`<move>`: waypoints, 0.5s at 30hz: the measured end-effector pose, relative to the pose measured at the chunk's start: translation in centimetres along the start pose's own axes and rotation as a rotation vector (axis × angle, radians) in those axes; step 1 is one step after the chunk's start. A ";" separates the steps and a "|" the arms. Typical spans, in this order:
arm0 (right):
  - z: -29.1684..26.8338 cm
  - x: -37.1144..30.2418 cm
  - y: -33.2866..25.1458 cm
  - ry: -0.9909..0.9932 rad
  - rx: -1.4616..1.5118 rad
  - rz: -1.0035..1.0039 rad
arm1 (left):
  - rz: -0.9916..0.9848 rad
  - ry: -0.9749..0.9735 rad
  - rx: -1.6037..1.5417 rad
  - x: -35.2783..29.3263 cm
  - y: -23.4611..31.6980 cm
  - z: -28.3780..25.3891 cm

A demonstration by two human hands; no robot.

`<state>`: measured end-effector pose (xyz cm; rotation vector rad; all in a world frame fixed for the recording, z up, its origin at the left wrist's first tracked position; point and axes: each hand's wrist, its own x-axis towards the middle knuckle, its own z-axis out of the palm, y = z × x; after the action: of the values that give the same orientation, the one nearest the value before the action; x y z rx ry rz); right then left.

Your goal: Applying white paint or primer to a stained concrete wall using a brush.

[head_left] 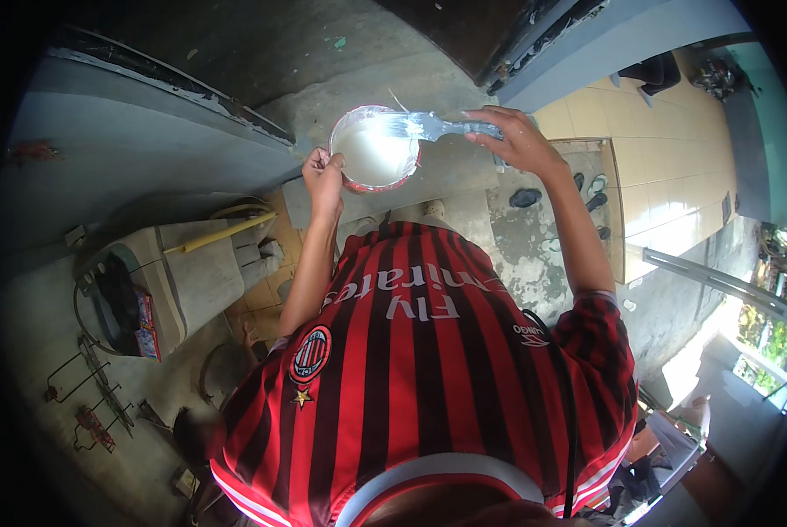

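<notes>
White paint partly fills a round paint bucket with a red outside and a paint-smeared rim. My left hand grips the bucket's rim on its left side, thumb over the edge. In my right hand is a paintbrush, fingers closed round its handle. The brush lies nearly level, pointing left. Its whitened bristles are over the bucket's upper right part, at the rim; whether they touch the paint I cannot tell.
Grey walls with a worn door frame flank the left. Several slippers lie on the patchy floor beyond my right forearm. Pale tiles spread farther right, where another person's legs show. A yellow pole lies at left.
</notes>
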<state>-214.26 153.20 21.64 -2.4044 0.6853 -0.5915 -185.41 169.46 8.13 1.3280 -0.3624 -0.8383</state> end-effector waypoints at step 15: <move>4.1 -0.2 -0.5 -0.306 -0.307 0.006 | 0.089 0.083 0.007 0.7 -0.8 -1.3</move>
<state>-212.02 155.24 18.83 -2.6939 0.6886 -0.1122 -184.37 169.85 6.87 1.3389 -0.3571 -0.7059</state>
